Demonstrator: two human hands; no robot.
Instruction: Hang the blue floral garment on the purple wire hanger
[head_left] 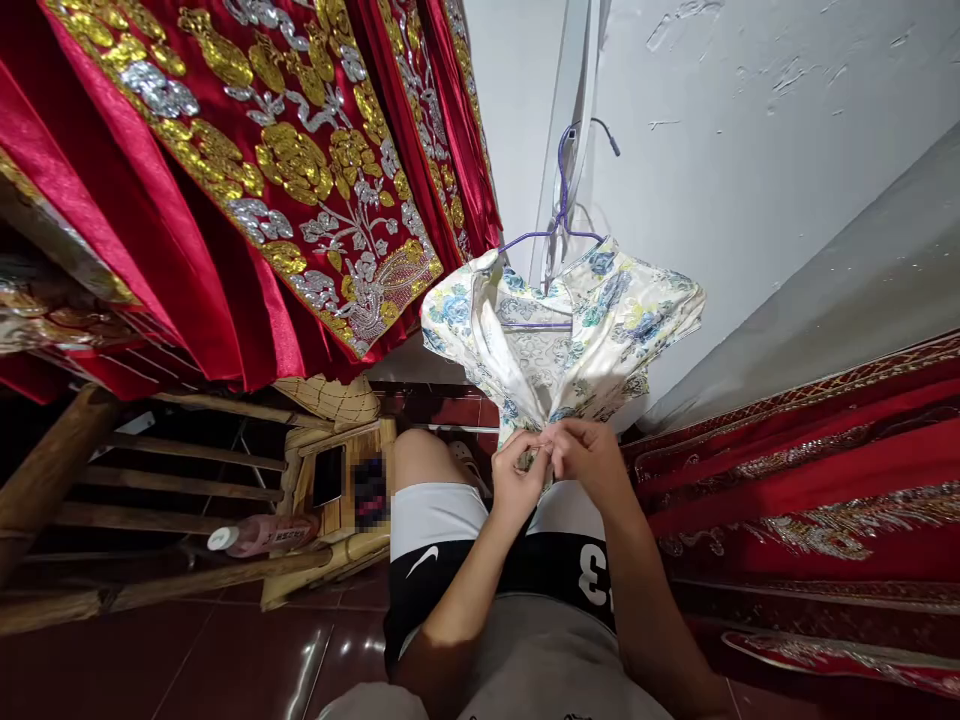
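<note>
A white blouse with blue and yellow flowers [600, 340] hangs by its shoulders on a purple hanger [564, 190] in front of me. Its front falls open at the neck. Below that opening, my left hand [519, 470] pinches the front of the blouse. Close beside it, almost touching, my right hand [581, 455] pinches the same spot with thumb and forefinger. Any fastening between the fingertips is too small to make out. Beneath both hands the lower part of the blouse is mostly hidden by the hands and my knees.
Red cloth with gold and silver sequins [300, 170] hangs at upper left. To the left, a bamboo chair [330, 560] bears a dark phone [329, 476] and a pink bottle [262, 535]. More red fabric [817, 500] covers the right side. The white wall [750, 130] stands behind the hanger.
</note>
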